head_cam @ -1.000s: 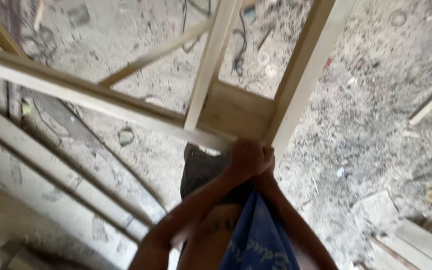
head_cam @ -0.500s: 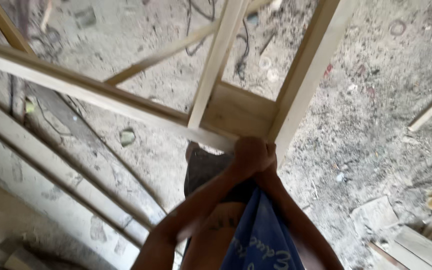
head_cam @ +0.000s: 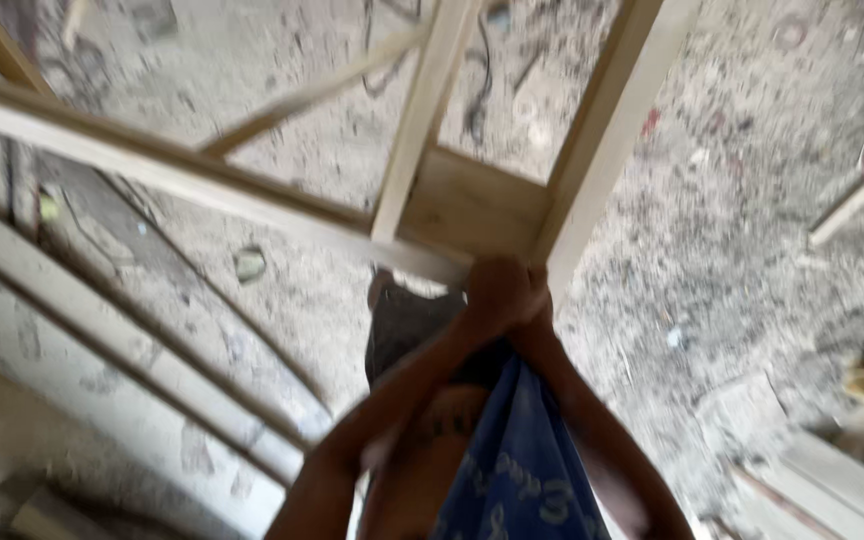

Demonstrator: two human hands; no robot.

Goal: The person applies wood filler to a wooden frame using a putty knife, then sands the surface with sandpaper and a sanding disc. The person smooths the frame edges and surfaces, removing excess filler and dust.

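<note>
Wooden frame (head_cam: 472,205) gripped at its near corner by both hands, almost as it was a second ago.
Left hand (head_cam: 487,295) and right hand (head_cam: 530,298) are pressed together, closed around the corner joint where the long rail meets the upright; since the earlier views they have only shifted slightly, so the hold looks steady. I count two hands, one frame with one short panel, several loose battens (head_cam: 122,330) on the dusty floor (head_cam: 732,230), left and far right.
</note>
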